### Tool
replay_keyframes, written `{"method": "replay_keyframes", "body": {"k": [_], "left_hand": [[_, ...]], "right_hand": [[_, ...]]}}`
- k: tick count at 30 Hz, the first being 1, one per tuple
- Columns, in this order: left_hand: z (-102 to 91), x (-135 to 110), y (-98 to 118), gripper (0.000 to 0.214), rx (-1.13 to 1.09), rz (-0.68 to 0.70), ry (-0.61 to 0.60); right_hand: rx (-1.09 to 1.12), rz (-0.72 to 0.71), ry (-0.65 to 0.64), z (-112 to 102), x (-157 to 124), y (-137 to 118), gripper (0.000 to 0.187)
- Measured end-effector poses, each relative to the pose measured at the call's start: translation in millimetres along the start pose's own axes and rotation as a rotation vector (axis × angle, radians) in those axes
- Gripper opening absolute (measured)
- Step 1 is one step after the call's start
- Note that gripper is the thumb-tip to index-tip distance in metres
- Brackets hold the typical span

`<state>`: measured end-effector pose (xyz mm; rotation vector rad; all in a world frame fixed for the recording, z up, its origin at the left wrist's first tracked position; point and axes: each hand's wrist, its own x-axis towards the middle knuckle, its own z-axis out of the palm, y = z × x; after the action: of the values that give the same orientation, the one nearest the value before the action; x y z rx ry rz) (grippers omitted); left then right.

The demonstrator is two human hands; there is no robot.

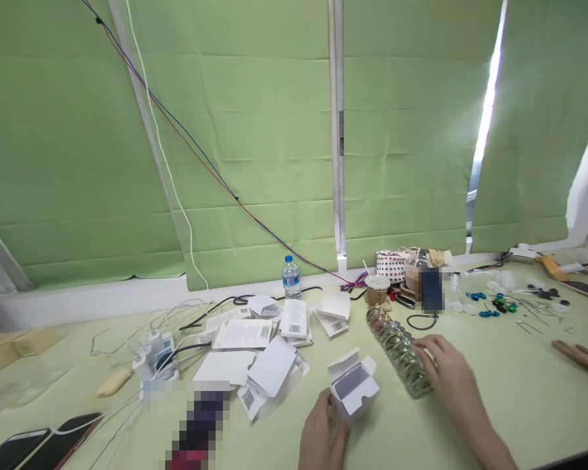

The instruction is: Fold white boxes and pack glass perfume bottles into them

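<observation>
My left hand (319,432) grips the near side of a small open white box (353,387) with its flaps up, standing on the pale green table (509,385). My right hand (448,372) rests its curled fingers on the near end of a long row of round glass-like discs (396,349) that lies diagonally on the table. The box stands just left of that row.
Opened white cartons and leaflets with barcodes (264,352) lie left of the box. A water bottle (291,277), cables, a charger (157,352), phones (34,444), cups (377,289) and small blue and green parts (494,305) sit further back. Another person's hand (581,356) is at the right edge.
</observation>
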<state>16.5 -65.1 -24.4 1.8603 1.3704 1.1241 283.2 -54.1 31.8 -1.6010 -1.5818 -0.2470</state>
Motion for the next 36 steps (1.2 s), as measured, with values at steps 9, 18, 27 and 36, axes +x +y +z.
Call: {"method": "replay_keyframes", "body": {"k": [9, 18, 27, 36], "left_hand": [[-1.9, -10, -15, 0.045, -0.059, -0.058, 0.036], [-3.7, -11, -6, 0.042, -0.078, -0.089, 0.039], [-5.2, -13, -10, 0.041, -0.061, -0.09, 0.074], [-3.2, -12, -15, 0.048, -0.015, -0.118, 0.144]], "right_hand": [[-0.395, -0.03, -0.456, -2, 44, 13, 0.021], [-0.422, -0.057, -0.534, 6, 42, -19, 0.02], [-0.389, -0.141, -0.534, 20, 42, -37, 0.02], [-0.373, -0.242, -0.491, 24, 30, -41, 0.02]]}}
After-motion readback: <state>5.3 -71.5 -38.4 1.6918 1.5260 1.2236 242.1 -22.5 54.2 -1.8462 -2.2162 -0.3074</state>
